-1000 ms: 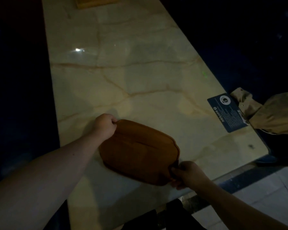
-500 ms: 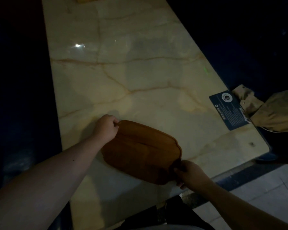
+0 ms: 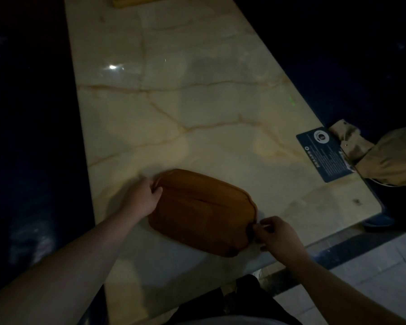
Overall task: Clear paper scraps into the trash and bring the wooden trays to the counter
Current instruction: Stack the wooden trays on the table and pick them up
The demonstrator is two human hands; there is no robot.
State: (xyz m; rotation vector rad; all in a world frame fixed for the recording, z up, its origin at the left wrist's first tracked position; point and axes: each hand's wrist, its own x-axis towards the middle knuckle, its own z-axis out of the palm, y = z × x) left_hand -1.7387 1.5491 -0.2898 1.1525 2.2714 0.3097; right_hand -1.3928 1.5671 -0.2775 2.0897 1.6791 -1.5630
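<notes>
A brown wooden tray with rounded corners lies on the pale marble counter, near its front edge. My left hand grips the tray's far left end, fingers curled over the rim. At the tray's near right corner, my right hand pinches the rim. A second, lighter wooden piece shows at the counter's far end, cut off by the frame's top. No paper scraps are visible.
A dark blue printed card lies at the counter's right edge. Beside it, a tan fabric bag hangs partly over the edge. Dark floor flanks the counter on both sides; pale tiles lie at the lower right.
The tray has stayed in about the same spot on the counter. My right hand's fingers have loosened from a full grasp to a pinch at the corner.
</notes>
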